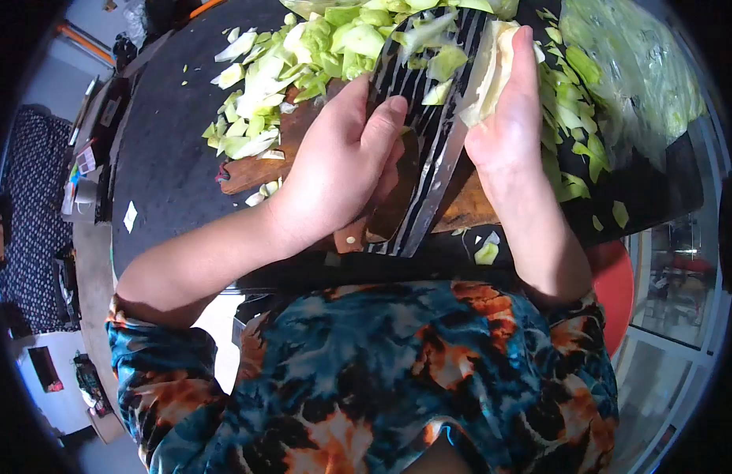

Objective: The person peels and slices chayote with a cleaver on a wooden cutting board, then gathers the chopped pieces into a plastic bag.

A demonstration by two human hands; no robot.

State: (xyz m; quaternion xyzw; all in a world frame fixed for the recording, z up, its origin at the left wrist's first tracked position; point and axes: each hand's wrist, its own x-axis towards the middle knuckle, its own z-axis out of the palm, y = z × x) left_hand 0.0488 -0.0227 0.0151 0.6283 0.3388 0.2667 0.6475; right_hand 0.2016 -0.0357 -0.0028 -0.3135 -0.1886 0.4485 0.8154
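My left hand [342, 150] is closed around the wooden handle of a cleaver [423, 170], whose broad blade shows dark and light stripes. Several pale green cut pieces of leaf vegetable lie on or against the blade. On its other side, my right hand [512, 118] grips a pale vegetable chunk [492, 71], probably cabbage, close to the blade's edge. Beneath both hands lies a brown wooden cutting board [470, 201], mostly hidden by hands and blade. Chopped green leaves [303, 67] are heaped at the far left of the board.
More chopped leaves [571, 103] lie right of my right hand, beside a clear plastic bag [634, 79] with green contents. All this rests on a round-edged black table [165, 150]. A red round object [615, 292], perhaps a stool, stands below its right edge.
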